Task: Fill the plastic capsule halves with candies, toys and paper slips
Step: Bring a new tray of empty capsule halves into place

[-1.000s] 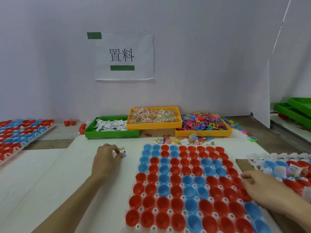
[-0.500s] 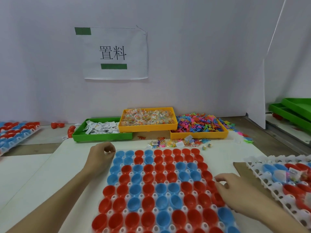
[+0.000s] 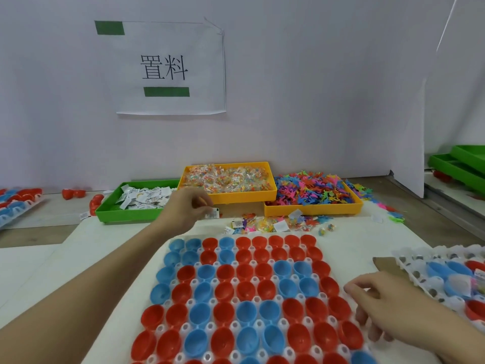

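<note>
Left grip (image 3: 187,210) pinches a paper slip (image 3: 214,213) lying level, long axis sideways; right grip (image 3: 385,303) loose, empty.

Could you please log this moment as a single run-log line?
left hand: pinching paper slip above table | right hand: resting at capsule tray edge | capsule halves: empty

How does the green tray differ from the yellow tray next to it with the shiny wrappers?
The green tray holds white paper slips; the yellow tray holds clear-wrapped colourful candies. The green tray is thinly filled, the yellow tray well covered. The green one sits farther left. Both are shallow rectangular trays against the wall.
</note>
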